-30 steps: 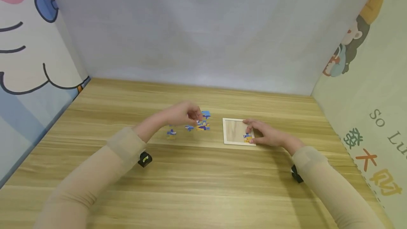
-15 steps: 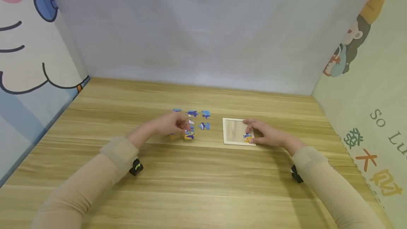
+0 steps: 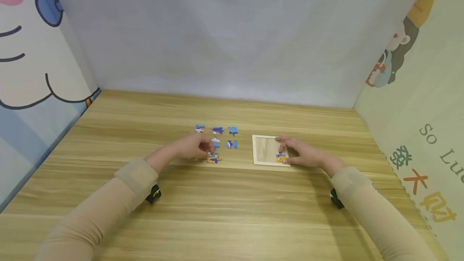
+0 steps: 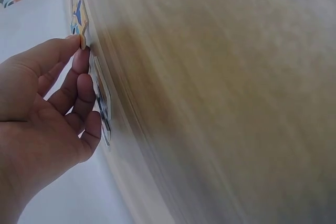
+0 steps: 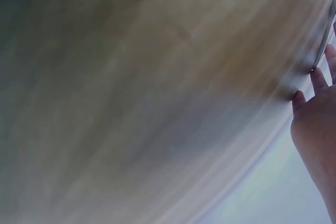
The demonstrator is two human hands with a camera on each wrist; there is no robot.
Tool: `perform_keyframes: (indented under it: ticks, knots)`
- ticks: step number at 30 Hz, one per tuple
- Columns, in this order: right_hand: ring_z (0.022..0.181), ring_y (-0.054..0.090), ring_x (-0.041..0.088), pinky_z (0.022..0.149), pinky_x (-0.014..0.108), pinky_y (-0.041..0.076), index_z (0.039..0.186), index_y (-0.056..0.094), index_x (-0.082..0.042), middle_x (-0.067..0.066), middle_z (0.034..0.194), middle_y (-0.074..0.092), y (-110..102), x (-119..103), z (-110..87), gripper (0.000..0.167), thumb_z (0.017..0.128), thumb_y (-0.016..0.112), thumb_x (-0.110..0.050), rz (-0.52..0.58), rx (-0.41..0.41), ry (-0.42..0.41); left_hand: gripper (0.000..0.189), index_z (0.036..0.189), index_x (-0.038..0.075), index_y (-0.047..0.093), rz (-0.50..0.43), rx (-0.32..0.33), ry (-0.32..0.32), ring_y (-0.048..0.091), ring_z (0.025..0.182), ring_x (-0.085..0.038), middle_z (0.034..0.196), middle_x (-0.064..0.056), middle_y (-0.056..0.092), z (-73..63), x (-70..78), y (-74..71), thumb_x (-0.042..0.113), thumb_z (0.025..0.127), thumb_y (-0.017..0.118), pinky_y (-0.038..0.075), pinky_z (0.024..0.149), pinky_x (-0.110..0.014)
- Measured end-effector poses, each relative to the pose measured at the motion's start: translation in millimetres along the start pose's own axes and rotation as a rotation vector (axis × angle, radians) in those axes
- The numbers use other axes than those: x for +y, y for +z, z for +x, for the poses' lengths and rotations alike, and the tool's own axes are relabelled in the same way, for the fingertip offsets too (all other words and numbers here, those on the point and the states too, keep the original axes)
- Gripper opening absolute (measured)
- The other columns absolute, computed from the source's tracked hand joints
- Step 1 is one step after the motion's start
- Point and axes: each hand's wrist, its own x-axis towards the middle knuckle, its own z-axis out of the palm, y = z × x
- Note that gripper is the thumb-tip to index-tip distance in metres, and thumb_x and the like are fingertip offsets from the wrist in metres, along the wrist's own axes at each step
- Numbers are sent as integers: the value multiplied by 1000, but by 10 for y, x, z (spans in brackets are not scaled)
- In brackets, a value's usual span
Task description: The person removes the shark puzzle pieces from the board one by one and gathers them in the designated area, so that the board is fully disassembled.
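My left hand (image 3: 192, 146) pinches a yellow-and-blue jigsaw piece (image 3: 213, 159) between thumb and forefinger, low over the table. In the left wrist view, the thumb and forefinger meet at the near end of this piece (image 4: 80, 22), while the other fingers curl beside more pieces (image 4: 102, 90). My right hand (image 3: 304, 153) holds the right side of a pale puzzle frame (image 3: 254, 150). Its thumb lies at the near right corner, with other fingers farther up that side. One yellow-and-blue piece (image 3: 280, 158) sits inside the frame's near right corner.
Several blue jigsaw pieces lie apart on the wooden table (image 3: 232, 208), including a far-row piece (image 3: 217, 130) and one nearer the frame (image 3: 231, 144). Others are partly hidden by the left hand. A pale curtain (image 3: 224, 43) hangs behind the table, with printed panels either side.
My left hand has moved left and nearer with the yellow-and-blue piece, away from the column closest to the frame. The right hand stays at the frame.
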Motion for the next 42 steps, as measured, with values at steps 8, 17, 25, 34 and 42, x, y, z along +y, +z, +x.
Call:
perform_keyframes:
  ticks: [8,17,25,34,42]
  knots:
    - [140,19,40,112,57,13,108,55,-13,17,150,32,-22,-20,7,24,88,67,-20,0,-26,20,6,91,7,65,14,37,-2,55,78,-13,85,-1,62,31,29,-27,5,85,65,49,71,-26]
    - [142,15,37,112,57,13,112,54,-17,12,153,28,-72,21,-17,32,86,69,-27,3,-83,30,14,98,4,66,42,46,17,53,80,-15,90,-1,63,150,266,-81,7,85,63,46,70,-27]
    - [141,14,41,110,61,14,114,52,-15,15,155,17,-72,-12,-27,41,82,74,-28,31,-55,57,14,100,7,67,55,51,28,54,92,-16,95,2,65,323,488,-36,14,89,63,46,82,-30]
    - [141,19,37,113,53,16,136,41,-4,16,154,22,-60,-29,-76,73,80,74,-36,-100,5,110,16,103,7,65,63,48,102,54,95,-15,98,3,64,533,732,14,16,90,63,44,85,-29]
    - [139,22,38,111,55,18,142,37,-3,16,152,26,-63,-2,-95,80,81,72,-41,-157,10,121,14,100,9,67,29,53,111,54,90,-14,93,2,64,750,862,184,18,89,65,44,77,-26]
